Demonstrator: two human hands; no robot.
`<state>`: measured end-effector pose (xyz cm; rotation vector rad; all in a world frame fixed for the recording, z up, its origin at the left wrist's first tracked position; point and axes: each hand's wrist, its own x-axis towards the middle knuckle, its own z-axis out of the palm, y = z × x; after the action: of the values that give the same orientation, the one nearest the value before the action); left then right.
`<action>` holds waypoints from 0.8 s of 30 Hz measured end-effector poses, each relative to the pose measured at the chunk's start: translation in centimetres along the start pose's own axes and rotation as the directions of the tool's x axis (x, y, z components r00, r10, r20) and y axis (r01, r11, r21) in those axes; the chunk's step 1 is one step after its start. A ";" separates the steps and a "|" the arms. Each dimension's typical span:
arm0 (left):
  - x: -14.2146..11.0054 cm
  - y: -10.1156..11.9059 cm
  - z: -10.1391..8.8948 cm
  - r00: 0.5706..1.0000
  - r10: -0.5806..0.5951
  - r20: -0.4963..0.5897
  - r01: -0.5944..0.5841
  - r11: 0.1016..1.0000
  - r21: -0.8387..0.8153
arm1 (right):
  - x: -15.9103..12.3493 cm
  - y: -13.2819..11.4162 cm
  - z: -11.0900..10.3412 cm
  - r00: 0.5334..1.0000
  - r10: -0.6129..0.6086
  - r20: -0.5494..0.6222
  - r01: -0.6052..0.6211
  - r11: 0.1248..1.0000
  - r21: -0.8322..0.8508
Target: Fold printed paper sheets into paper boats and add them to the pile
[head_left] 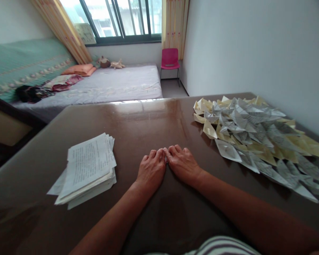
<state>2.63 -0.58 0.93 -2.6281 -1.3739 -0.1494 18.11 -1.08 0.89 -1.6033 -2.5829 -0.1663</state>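
My left hand (152,166) and my right hand (183,163) meet at the fingertips over the middle of the brown table. Both have their fingers curled and pressed together. A small pale sliver shows between the two thumbs, but what they pinch is hidden beneath the hands. Left of them lies a loose stack of printed paper sheets (89,164), its edges uneven. To the right spreads a large pile of folded paper boats (239,122), some white with print and some cream. One white paper boat (228,150) sits at the near edge of that pile.
The glossy brown table (146,124) runs up to a white wall (241,46) on the right. Beyond its far edge are a bed (127,81) and a pink chair (170,59) below a window. A dark wooden chair (9,124) stands at the left.
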 end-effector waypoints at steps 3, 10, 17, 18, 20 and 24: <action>-0.1 0.2 -0.1 1.000 -0.004 0.005 0.004 1.000 0.020 | -0.3 -0.4 -0.1 1.000 -0.006 -0.004 0.006 1.000 -0.013; -0.2 0.3 -0.2 0.999 0.005 0.035 -0.005 1.000 -0.011 | -1.0 -1.7 -0.5 0.999 -0.049 0.010 0.048 0.999 0.004; 0.3 -1.8 0.6 0.990 -0.131 -0.054 0.102 0.925 -0.365 | 0.3 2.1 -0.8 0.996 0.075 0.044 -0.086 0.913 0.398; 0.3 -2.0 0.8 0.985 -0.159 -0.060 0.122 0.906 -0.406 | 0.5 2.5 -0.6 0.994 0.104 0.038 -0.110 0.887 0.449; 0.3 -2.2 1.1 0.980 -0.190 -0.055 0.143 0.874 -0.464 | 0.7 3.1 -0.1 0.992 0.128 0.020 -0.119 0.844 0.522; 0.5 -2.2 1.4 0.972 -0.230 -0.047 0.158 0.787 -0.597 | 0.9 3.3 0.8 0.991 0.136 0.008 -0.105 0.725 0.680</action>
<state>1.08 1.32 -0.12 -2.8576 -1.7852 -0.8861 20.68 1.28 0.40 -1.4222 -2.0913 0.6785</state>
